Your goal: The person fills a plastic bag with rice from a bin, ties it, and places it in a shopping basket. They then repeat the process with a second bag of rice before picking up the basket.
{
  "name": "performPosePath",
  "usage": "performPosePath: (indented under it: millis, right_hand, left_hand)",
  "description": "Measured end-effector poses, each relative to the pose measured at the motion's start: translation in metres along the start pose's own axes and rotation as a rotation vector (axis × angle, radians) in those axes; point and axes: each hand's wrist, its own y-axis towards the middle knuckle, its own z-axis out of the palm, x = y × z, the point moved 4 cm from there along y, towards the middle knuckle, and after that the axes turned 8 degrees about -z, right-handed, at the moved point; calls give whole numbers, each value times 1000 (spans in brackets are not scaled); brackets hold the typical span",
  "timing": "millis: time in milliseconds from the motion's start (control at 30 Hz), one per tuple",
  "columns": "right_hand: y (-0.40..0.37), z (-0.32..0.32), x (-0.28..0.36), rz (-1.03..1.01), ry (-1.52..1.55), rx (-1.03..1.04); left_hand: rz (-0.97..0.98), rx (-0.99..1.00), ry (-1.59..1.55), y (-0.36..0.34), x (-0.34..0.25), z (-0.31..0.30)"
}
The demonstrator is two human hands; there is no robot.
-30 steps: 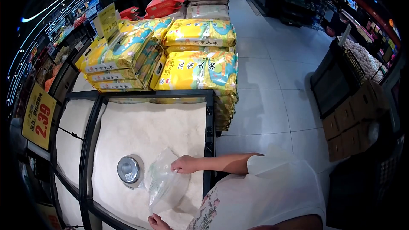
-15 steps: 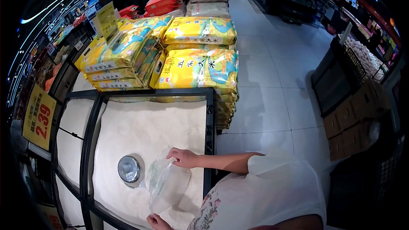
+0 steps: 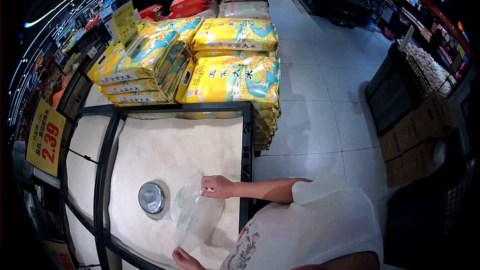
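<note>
A clear plastic bag [image 3: 197,215] stretches between my two hands above the pale grain, which looks like rice [image 3: 185,142]. My right hand [image 3: 218,187] has its fingers closed on the bag's upper edge. At the bottom of the frame, my left hand [image 3: 186,259] pinches the bag's lower corner and is partly cut off. Left of the bag, a round metal bowl [image 3: 151,198] with a small label on its base lies upside down on the grain. The bag appears flat, with nothing visible in it.
A black frame [image 3: 246,155] borders the grain bin. Yellow rice sacks [image 3: 235,80] are stacked beyond it. A price sign [image 3: 46,137] stands at left. Tiled floor [image 3: 305,120] runs along the right, with cardboard boxes [image 3: 412,137] beside a dark stand.
My right hand has shifted slightly right, and its fingers have curled more around the bag's edge. The bag is drawn a little tauter. The bowl stays where it was.
</note>
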Motion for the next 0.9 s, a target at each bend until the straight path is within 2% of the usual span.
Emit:
performPosePath:
  millis: [133,200,333,400,433,500,567,733,800,900]
  right_hand:
    - [0,-2,0,49,117,-146]
    - [-3,11,-13,80,13,95]
    - [2,2,1,2,-13,27]
    - [5,-6,11,108,162,-97]
    - [2,-2,2,109,161,-96]
    - [0,10,-9,-10,-24,85]
    - [-1,10,-11,-3,-26,48]
    - [29,-9,1,-32,-15,-68]
    - [52,-25,13,-130,0,-173]
    - [84,-44,25,-214,-29,-213]
  left_hand:
    - [32,-123,-23,1,0,-2]
    - [66,-67,-23,3,7,5]
    - [7,64,32,0,10,10]
    - [32,56,3,-2,8,8]
    - [31,56,3,-2,10,9]
    - [71,31,-31,-3,9,9]
    - [80,16,-38,-3,3,4]
    - [166,-62,-43,6,-53,-26]
    - [311,-143,-15,16,-76,-39]
    - [364,-208,1,32,-105,-58]
